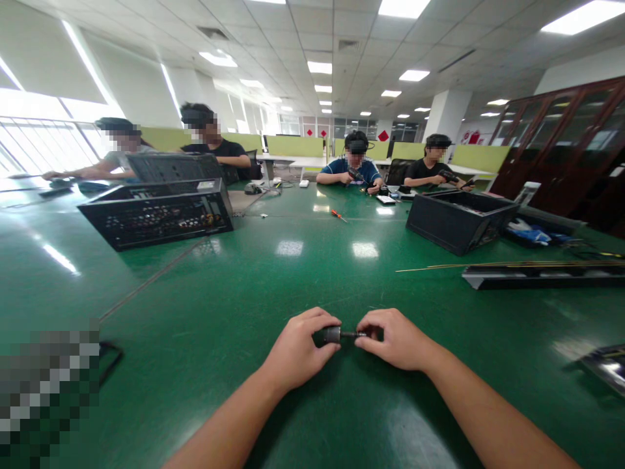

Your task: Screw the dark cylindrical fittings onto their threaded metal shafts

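Observation:
Both of my hands rest close together on the green table (234, 293), near its front edge. My left hand (297, 352) is closed around a short dark cylindrical piece (332, 335), perhaps a tool handle. A thin dark shaft (352, 334) sticks out of that piece to the right. My right hand (393, 339) pinches the far end of this shaft with fingers curled. What the whole object is stays partly hidden by my fingers.
An open black computer case (156, 212) lies at the left, another black case (459, 221) at the right. A long flat panel (541, 275) with thin rods lies at the right. An orange screwdriver (338, 215) sits mid-table. Several people sit at the far side.

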`<state>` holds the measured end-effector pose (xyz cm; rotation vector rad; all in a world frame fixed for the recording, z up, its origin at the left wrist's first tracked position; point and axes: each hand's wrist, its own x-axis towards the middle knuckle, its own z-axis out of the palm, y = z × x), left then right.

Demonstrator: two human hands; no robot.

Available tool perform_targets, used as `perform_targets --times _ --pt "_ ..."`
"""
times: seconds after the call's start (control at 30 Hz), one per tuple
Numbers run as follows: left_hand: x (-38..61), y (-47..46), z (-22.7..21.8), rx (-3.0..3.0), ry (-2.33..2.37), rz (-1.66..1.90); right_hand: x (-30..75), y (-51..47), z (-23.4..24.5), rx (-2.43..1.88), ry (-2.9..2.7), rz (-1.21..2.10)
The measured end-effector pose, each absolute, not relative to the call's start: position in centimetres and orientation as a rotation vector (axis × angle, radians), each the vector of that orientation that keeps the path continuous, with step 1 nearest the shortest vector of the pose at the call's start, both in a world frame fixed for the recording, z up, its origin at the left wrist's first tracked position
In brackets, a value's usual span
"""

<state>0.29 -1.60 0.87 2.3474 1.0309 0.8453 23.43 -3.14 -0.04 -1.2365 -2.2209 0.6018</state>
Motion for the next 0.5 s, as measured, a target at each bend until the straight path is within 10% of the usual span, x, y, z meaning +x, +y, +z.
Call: perform_targets --times 0.5 --pt "0.2 -1.42 0.74 2.344 1.025 0.867 23.67 -3.12 0.01 -1.244 -2.218 0.596"
